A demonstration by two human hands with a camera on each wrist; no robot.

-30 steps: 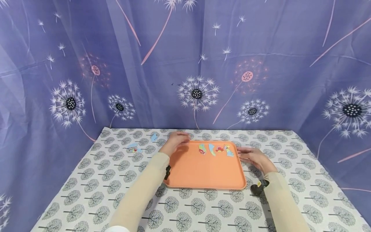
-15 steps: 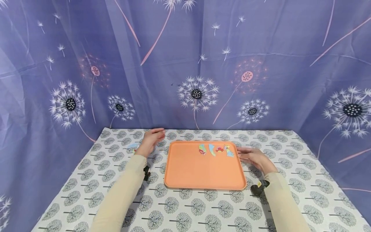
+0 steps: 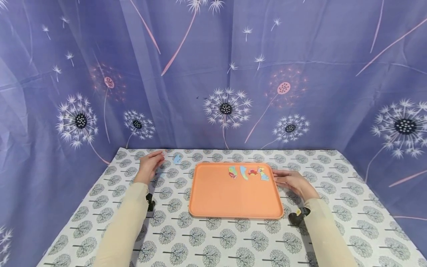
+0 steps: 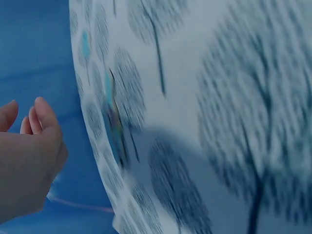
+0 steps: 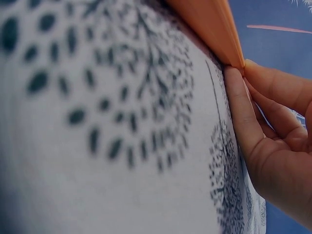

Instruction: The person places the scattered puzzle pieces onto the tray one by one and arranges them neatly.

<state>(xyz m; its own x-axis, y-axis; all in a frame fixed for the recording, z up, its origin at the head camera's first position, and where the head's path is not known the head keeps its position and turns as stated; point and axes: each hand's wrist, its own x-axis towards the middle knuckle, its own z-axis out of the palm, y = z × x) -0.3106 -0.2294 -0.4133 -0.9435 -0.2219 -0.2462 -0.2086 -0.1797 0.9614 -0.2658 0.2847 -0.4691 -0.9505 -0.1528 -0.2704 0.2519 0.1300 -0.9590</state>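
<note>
My right hand has its fingertips against the right rim of the orange tray; whether they pinch it or only rest there, I cannot tell. My left hand hangs over the tree-print cloth, thumb and fingers apart, with nothing between them that I can see.

The loose pieces look thin, so I could easily skid one along the cloth or catch two together. A careless push from my right fingers might shift the tray and jostle its load.

The tray lies flat. Inside, towards its far right, sit a green-and-red piece, a curved blue piece, a red piece and a blue-and-yellow piece. Outside, a loose blue piece lies just beside my left hand; a blurred cluster of pieces shows only edge-on.
</note>
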